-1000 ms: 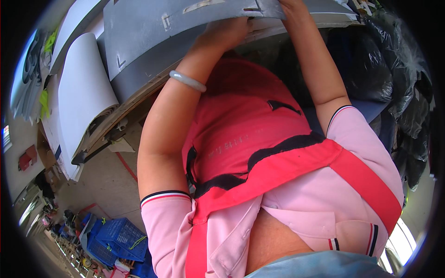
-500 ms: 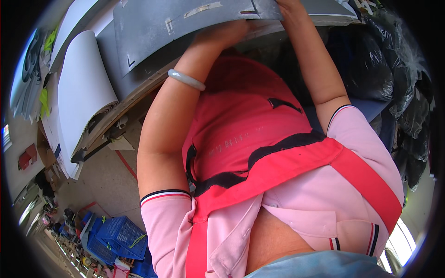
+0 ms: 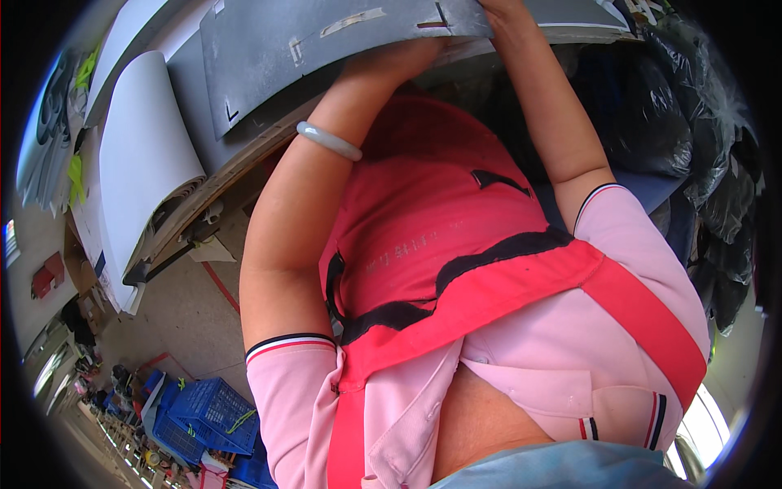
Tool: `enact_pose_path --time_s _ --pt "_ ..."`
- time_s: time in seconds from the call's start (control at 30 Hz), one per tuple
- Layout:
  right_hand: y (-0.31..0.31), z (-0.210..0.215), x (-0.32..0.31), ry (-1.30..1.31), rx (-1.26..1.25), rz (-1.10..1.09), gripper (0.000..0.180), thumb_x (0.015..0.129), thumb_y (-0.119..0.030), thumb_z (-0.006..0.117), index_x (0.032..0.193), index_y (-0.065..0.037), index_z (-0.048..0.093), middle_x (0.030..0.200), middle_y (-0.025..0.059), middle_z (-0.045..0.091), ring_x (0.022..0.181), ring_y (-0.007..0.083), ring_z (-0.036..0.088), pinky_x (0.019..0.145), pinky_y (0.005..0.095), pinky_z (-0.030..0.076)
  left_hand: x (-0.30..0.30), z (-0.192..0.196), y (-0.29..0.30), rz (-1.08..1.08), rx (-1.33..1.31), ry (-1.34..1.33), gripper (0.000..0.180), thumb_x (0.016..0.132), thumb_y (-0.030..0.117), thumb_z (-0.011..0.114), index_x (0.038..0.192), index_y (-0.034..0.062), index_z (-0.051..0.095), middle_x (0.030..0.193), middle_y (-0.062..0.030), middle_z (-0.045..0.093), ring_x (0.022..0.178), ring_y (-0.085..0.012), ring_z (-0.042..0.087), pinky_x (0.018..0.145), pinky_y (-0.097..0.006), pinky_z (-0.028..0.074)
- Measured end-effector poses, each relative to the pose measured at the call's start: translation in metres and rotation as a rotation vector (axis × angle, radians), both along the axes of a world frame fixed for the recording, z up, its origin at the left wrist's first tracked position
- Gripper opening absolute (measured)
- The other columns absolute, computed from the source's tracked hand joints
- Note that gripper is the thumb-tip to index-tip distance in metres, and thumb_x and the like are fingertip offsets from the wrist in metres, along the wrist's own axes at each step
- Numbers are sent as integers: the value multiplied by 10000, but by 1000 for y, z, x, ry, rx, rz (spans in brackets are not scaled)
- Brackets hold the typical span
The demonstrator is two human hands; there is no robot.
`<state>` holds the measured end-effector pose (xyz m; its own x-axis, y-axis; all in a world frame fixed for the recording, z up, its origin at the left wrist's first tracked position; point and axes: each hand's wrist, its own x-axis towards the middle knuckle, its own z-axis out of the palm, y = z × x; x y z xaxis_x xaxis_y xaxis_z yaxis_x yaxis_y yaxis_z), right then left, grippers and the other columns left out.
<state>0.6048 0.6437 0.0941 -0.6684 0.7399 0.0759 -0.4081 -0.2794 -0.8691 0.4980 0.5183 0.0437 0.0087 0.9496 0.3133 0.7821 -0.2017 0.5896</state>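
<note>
A dark grey flat board (image 3: 269, 69) with narrow cut slots and strips of pale tape lies raised at the top of the head view, over the work table. My left hand (image 3: 399, 61) reaches under its near edge, and the board hides the fingers. At the board's right end is my right hand (image 3: 503, 8), cut off by the upper rim, so its fingers do not show. A pale bangle (image 3: 328, 141) is on my left forearm.
White sheet material (image 3: 147, 138) curls over the table's left side. Black plastic bags (image 3: 643, 122) are piled at the right. Blue crates (image 3: 216, 416) stand on the floor at lower left. The table edge (image 3: 236, 175) runs close in front of me.
The grey board has shifted very slightly toward me. My left hand has moved a little with its fingers still under the board; the right hand stays at its end.
</note>
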Motion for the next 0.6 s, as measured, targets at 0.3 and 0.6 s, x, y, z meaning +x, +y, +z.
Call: enact_pose_path --time_s 0.3,0.6 --pt "-2 -3 -3 -1 15 1 238 997 -225 707 1172 -70 668 975 14 728 811 103 688 733 252 567 -3 -9 6 49 -11 60 485 933 495 669 1185 81 700 1192 -181 712 1083 -384 671 962 -465 511" --pt "-3 -5 2 8 -12 8 205 995 -235 711 1115 -74 671 948 25 725 777 101 686 710 250 568 -2 -9 10 44 -1 88 467 945 464 643 1190 70 688 1185 -200 707 1099 -408 657 969 -476 504"
